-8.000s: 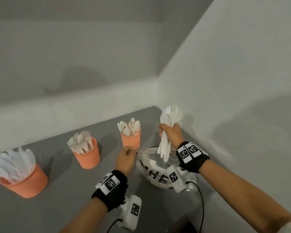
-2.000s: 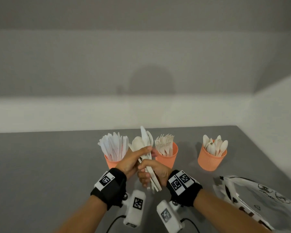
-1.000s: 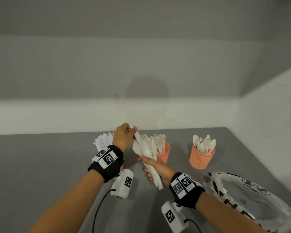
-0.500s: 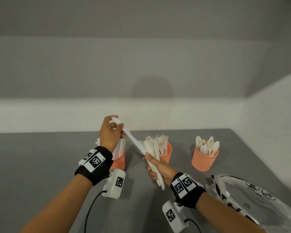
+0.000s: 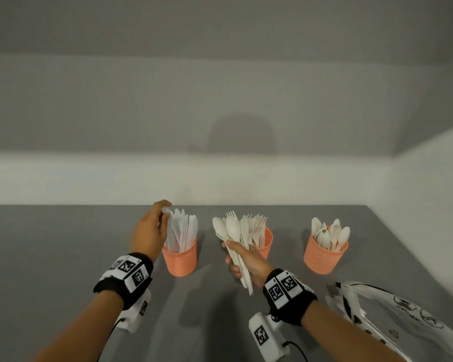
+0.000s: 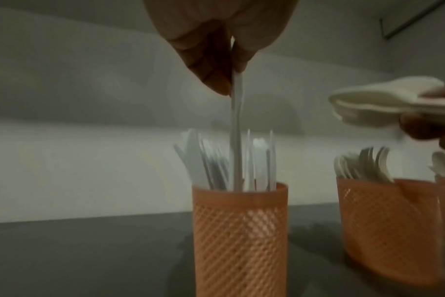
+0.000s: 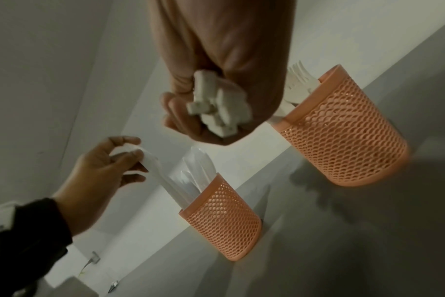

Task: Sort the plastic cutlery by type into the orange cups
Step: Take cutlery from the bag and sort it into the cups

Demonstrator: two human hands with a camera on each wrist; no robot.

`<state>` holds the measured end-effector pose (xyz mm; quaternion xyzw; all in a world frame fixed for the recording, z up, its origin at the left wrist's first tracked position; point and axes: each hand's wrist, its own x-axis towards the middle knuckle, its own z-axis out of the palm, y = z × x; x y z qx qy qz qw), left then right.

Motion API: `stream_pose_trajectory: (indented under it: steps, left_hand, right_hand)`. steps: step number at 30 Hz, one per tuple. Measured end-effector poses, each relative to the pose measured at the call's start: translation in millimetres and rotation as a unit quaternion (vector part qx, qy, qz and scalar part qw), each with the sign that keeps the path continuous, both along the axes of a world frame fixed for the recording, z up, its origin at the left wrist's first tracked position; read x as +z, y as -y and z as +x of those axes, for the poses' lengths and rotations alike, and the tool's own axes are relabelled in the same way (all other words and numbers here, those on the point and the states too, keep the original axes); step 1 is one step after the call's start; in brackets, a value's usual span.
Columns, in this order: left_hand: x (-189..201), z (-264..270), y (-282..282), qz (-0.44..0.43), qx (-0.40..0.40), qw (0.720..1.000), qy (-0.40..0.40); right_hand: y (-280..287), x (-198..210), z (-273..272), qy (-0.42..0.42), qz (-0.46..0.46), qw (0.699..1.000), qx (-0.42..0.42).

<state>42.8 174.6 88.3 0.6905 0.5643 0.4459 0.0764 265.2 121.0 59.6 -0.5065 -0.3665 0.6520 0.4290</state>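
Three orange mesh cups stand in a row on the grey table: the knife cup (image 5: 179,259), the fork cup (image 5: 267,241) and the spoon cup (image 5: 322,254). My left hand (image 5: 152,228) pinches the top of a white plastic knife (image 6: 236,128) whose lower end is inside the knife cup (image 6: 239,237). Just in front of the fork cup (image 7: 343,128), my right hand (image 5: 246,259) grips a bundle of mixed cutlery (image 5: 233,231) by the handles. The handle ends (image 7: 216,106) stick out of my fist.
A clear plastic bag (image 5: 403,320) with black print lies on the table at the right front. A pale wall runs close behind the cups, and another closes off the right side. Grey table (image 5: 50,257) stretches to the left.
My left hand pulled one knife out of the bundle, carried it left and lowered it into the knife cup. The right hand kept hold of the bundle.
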Motion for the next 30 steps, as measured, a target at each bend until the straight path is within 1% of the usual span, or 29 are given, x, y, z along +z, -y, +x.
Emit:
stream_pose_trajectory:
  steps: [4, 6, 8, 10, 11, 12, 13, 14, 15, 16, 17, 18, 19, 21, 23, 24, 27, 29, 30]
  left_hand:
    - [-23.2, 0.4, -5.6, -0.045, -0.014, 0.999, -0.021]
    - [-29.3, -0.2, -5.3, -0.051, -0.010, 0.997, -0.051]
    - [-35.1, -0.6, -4.3, -0.052, -0.003, 0.991, -0.123]
    - [-35.0, 1.2, -2.0, -0.079, 0.000, 0.970, -0.230]
    - [-33.1, 2.9, -1.9, -0.074, 0.008, 0.962, -0.263]
    - [-29.7, 5.0, -1.6, -0.073, 0.021, 0.960, -0.270]
    - [-25.9, 7.8, -1.5, -0.072, 0.036, 0.962, -0.259]
    - [-22.2, 11.8, -0.1, -0.068, 0.049, 0.969, -0.232]
    - [-18.4, 17.1, 2.7, -0.045, 0.055, 0.978, -0.195]
    - [-14.1, 24.1, 5.6, -0.027, 0.044, 0.988, -0.144]
    - [-9.0, 32.6, 9.2, -0.025, 0.014, 0.996, -0.081]
    - [-3.6, 42.3, 14.6, -0.043, -0.020, 0.999, -0.009]
    - [-0.2, 52.2, 19.9, -0.069, -0.049, 0.995, 0.057]
    - [3.4, 71.1, 30.2, -0.153, -0.097, 0.971, 0.156]
    - [1.4, 87.8, 38.4, -0.226, -0.131, 0.944, 0.204]
    - [-0.4, 94.8, 41.3, -0.235, -0.129, 0.940, 0.211]
    - [-3.9, 110.6, 47.2, -0.210, -0.099, 0.938, 0.258]
    - [-5.0, 116.1, 50.0, -0.208, -0.094, 0.931, 0.283]
    - [-5.6, 118.0, 50.1, -0.208, -0.092, 0.933, 0.279]
  right_hand:
    - [0.1, 1.9, 2.3, -0.010, 0.000, 1.000, 0.004]
    - [0.3, 1.8, 3.5, -0.013, -0.004, 1.000, 0.002]
    - [0.5, 1.5, 4.3, -0.023, -0.006, 1.000, -0.001]
    - [0.9, 0.5, 5.4, -0.025, -0.003, 1.000, -0.005]
    - [0.9, 0.1, 6.0, -0.020, 0.001, 1.000, -0.006]
    - [1.3, -0.7, 6.7, -0.015, 0.005, 1.000, -0.006]
    - [1.4, -1.8, 7.4, -0.013, 0.007, 1.000, -0.006]
    - [1.7, -2.6, 7.7, -0.013, 0.010, 1.000, -0.006]
    - [1.7, -3.4, 7.9, -0.012, 0.013, 1.000, -0.007]
    - [1.9, -4.3, 7.4, -0.011, 0.017, 1.000, -0.008]
    - [2.1, -4.2, 6.7, -0.010, 0.021, 1.000, -0.010]
    - [2.8, -3.1, 5.6, -0.009, 0.027, 1.000, -0.013]
    - [4.2, -1.2, 4.6, -0.006, 0.035, 0.999, -0.014]
    - [7.2, 2.1, 2.0, 0.003, 0.053, 0.998, -0.015]
    - [10.7, 4.1, -1.4, 0.022, 0.076, 0.997, -0.021]
    - [11.8, 4.1, -3.4, 0.034, 0.090, 0.995, -0.028]
    - [15.2, 3.2, -7.0, 0.059, 0.113, 0.991, -0.049]
    - [18.3, 4.3, -5.9, 0.044, 0.112, 0.991, -0.055]
    - [19.7, 5.4, -4.7, 0.036, 0.110, 0.992, -0.053]
